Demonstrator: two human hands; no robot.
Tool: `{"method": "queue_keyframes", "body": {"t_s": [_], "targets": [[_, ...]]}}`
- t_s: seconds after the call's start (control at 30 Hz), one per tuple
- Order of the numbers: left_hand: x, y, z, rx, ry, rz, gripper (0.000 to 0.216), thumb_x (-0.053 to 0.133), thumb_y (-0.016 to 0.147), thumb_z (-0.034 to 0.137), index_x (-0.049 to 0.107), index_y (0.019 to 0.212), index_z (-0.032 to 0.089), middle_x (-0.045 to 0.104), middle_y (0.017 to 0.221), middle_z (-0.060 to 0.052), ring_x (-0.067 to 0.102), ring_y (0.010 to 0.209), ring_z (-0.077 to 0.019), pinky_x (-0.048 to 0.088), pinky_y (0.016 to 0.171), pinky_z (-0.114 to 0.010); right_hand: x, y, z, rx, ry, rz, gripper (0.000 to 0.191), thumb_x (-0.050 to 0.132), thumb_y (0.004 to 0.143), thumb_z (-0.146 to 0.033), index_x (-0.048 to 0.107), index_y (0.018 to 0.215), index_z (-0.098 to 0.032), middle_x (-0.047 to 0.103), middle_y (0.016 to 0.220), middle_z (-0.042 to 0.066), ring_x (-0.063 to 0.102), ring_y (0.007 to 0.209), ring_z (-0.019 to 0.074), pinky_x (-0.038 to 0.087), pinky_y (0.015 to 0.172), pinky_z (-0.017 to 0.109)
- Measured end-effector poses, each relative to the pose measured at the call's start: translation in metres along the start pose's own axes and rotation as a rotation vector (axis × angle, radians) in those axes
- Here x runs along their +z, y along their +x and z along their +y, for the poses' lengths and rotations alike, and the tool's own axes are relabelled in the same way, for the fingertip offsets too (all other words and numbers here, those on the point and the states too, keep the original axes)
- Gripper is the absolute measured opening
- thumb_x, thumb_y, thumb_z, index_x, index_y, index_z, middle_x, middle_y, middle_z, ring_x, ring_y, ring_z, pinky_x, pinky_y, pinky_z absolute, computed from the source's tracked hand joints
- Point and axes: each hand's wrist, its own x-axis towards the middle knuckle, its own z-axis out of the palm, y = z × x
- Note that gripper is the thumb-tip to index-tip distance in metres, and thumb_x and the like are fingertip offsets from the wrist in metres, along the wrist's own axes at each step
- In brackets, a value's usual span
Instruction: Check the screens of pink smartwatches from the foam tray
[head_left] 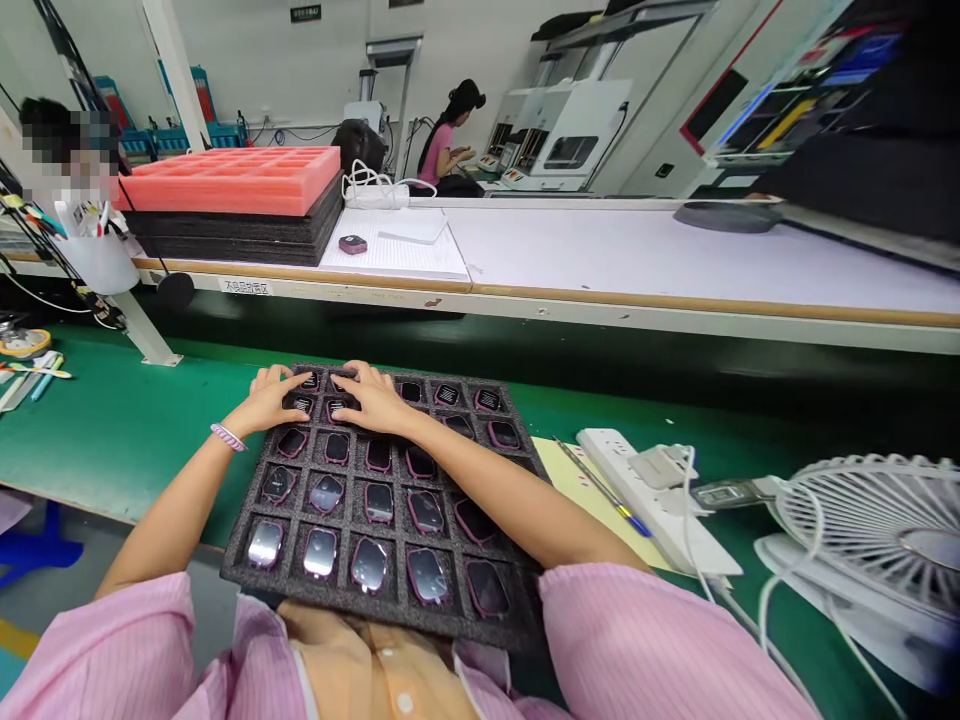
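Note:
A black foam tray [244,565] lies in front of me on the green bench, its pockets filled with several small pink-edged watch bodies [379,500]. My left hand [268,398] rests on the tray's far left corner, fingers spread over the pockets there. My right hand [373,397] lies beside it on the far row, fingertips touching a watch body. Whether either hand grips a piece I cannot tell; both press flat on the tray.
A white power strip [645,490], a pen [600,487] on yellow paper and a white desk fan [877,540] lie to the right. Pink and black foam trays [232,190] stack on the far table. One person sits at left, another works far back.

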Motion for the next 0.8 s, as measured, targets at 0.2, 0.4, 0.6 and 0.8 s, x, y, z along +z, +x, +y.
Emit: {"method": "queue_keyframes", "body": {"t_s": [0.2, 0.4, 0.6, 0.8], "targets": [[0.007, 0.022, 0.085, 0.14, 0.101, -0.05, 0.032, 0.056, 0.104, 0.039, 0.078, 0.119, 0.021, 0.07, 0.115, -0.01, 0.064, 0.116, -0.0275, 0.046, 0.109, -0.038, -0.052, -0.045, 0.03, 0.22, -0.203, 0.002, 0.032, 0.049, 0.115, -0.031, 0.076, 0.125, -0.016, 0.066, 0.131, 0.017, 0.061, 0.125, 0.0317, 0.039, 0.104, 0.044], [0.061, 0.041, 0.132, 0.008, 0.183, -0.067, 0.039, 0.072, 0.095, 0.045, 0.077, 0.101, 0.006, 0.067, 0.12, -0.026, 0.066, 0.121, -0.0428, 0.052, 0.102, -0.048, -0.034, -0.079, 0.04, 0.388, -0.3, -0.077, 0.032, 0.064, 0.11, -0.034, 0.076, 0.114, -0.005, 0.069, 0.123, 0.027, 0.065, 0.121, 0.0406, 0.039, 0.106, 0.051], [0.059, 0.044, 0.127, -0.014, 0.043, -0.03, 0.021, 0.082, 0.083, 0.031, 0.069, 0.087, 0.015, 0.071, 0.107, -0.015, 0.07, 0.109, -0.0348, 0.055, 0.096, -0.043, -0.012, -0.081, 0.038, 0.39, -0.137, -0.019, 0.023, 0.074, 0.103, -0.032, 0.069, 0.114, -0.012, 0.067, 0.129, 0.021, 0.064, 0.123, 0.037, 0.044, 0.103, 0.044], [-0.007, 0.048, 0.14, 0.152, -0.336, 0.018, 0.018, 0.068, 0.092, 0.03, 0.062, 0.105, 0.018, 0.075, 0.096, -0.005, 0.072, 0.086, -0.0183, 0.056, 0.076, -0.027, -0.025, -0.07, 0.044, 0.336, 0.256, 0.15, 0.014, 0.063, 0.095, -0.01, 0.053, 0.101, -0.018, 0.072, 0.101, 0.015, 0.068, 0.094, 0.0293, 0.046, 0.085, 0.038]]}}
